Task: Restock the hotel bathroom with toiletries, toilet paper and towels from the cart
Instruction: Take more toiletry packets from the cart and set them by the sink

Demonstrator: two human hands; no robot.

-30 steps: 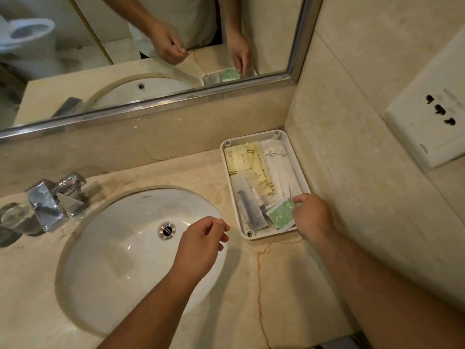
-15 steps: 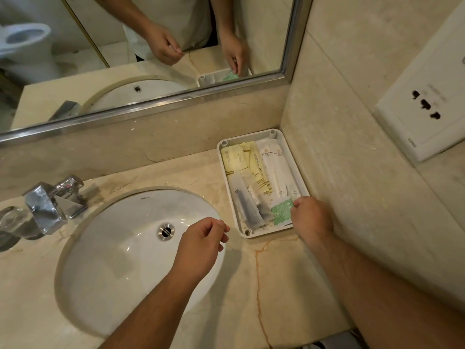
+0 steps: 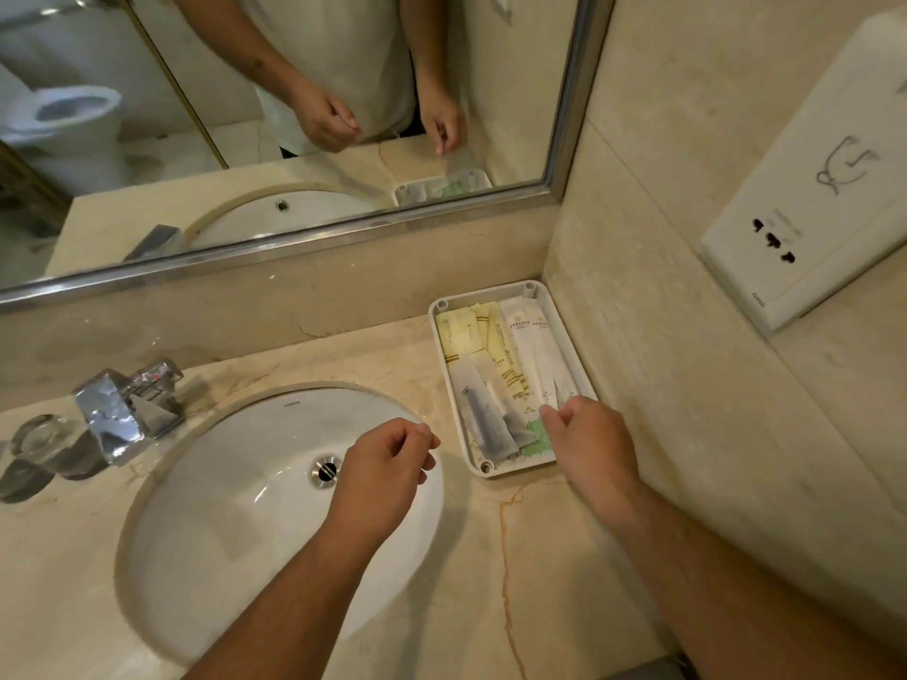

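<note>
Toiletries (image 3: pixel 508 370) lie packed in a white tray (image 3: pixel 486 293) that sits on the marble table (image 3: pixel 564 557), pushed into the corner where the back wall meets the side wall. Inside it, yellow sachets (image 3: pixel 459 336) lie at the far left, a long white packet (image 3: pixel 527 346) runs along the right side, a grey tube (image 3: pixel 483 417) in a cloudy wrapper lies at the near left, and a green packet (image 3: pixel 537 441) shows at the near edge, partly under the right hand (image 3: pixel 591 444). That hand reaches over the tray's near right corner, its grip pinched thumb to forefinger on the near end of the long white packet; how much of the packet is lifted cannot be told. The left hand (image 3: pixel 387 463) hovers over the sink (image 3: pixel 221 507), well apart from the tray, its grip curled with the thumb tip against the forefinger and nothing visible in it. A chrome faucet (image 3: pixel 127 404) stands at the sink's far left rim, with a glass (image 3: pixel 39 434) just beside it. A mirror (image 3: pixel 221 66) above the table reflects both hands and the tray. A white socket plate (image 3: pixel 810 228) is fixed to the right wall.
</note>
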